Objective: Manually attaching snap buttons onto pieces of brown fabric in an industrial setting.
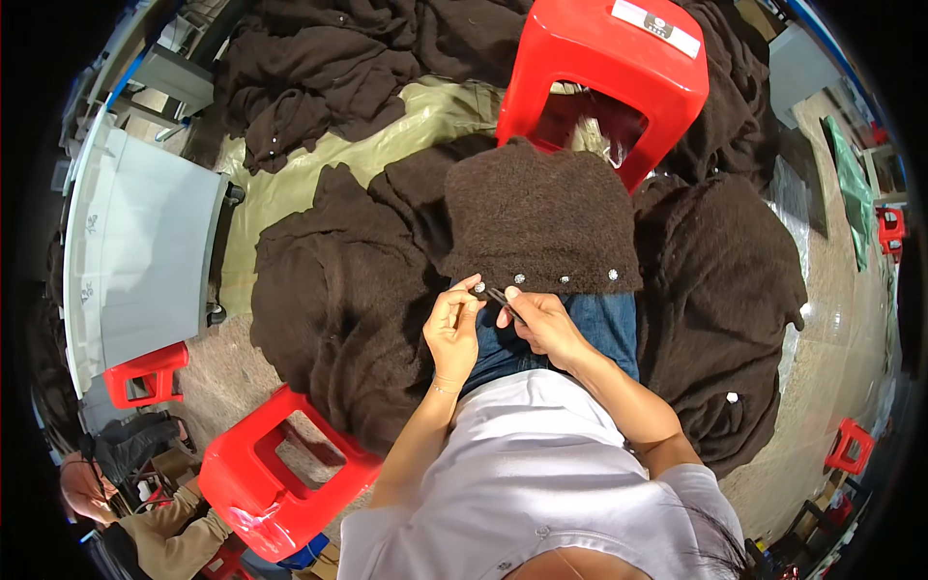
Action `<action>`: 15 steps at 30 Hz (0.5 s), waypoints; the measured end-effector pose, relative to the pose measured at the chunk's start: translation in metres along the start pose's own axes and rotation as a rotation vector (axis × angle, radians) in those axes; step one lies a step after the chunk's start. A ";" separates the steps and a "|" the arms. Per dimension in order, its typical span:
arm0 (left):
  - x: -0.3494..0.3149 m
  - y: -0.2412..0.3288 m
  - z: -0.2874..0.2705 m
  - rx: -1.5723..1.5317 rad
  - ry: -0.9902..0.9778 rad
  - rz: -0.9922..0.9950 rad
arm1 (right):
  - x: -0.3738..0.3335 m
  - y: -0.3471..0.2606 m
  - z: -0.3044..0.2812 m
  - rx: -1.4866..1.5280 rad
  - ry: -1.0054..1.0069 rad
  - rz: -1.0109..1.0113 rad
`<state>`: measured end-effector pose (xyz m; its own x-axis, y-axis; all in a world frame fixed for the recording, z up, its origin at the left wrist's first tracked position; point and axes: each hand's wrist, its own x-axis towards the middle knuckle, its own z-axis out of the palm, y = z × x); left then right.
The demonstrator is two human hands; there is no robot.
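Observation:
A dark brown fuzzy knit garment (541,213) lies across my lap, with several shiny round buttons (565,279) in a row along its near edge. My left hand (451,331) is closed at the left end of that edge, its fingers pinching the knit beside the leftmost button (479,287). In my right hand (547,329) is a small dark tool that looks like thread snips (499,297). The tips of the tool point left, close to that button and the left fingertips. Whether its blades touch a thread is too small to see.
More brown knit garments (333,300) are heaped left, right and beyond my lap, partly on yellowish plastic sheeting (425,106). A red plastic stool (619,58) stands ahead, another (280,474) lower left. A white wheeled bin (145,246) is at left. Another person (159,527) sits lower left.

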<state>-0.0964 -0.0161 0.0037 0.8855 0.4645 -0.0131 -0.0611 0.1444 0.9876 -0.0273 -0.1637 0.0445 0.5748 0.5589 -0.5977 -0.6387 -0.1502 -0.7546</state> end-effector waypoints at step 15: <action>-0.005 -0.006 -0.009 -0.066 -0.052 -0.058 | 0.011 0.005 0.011 -0.032 0.031 0.064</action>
<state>-0.1047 -0.0112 -0.0037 0.9111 0.4079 -0.0600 -0.0377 0.2274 0.9731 -0.0301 -0.1492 0.0368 0.5490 0.5220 -0.6528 -0.6583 -0.2113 -0.7225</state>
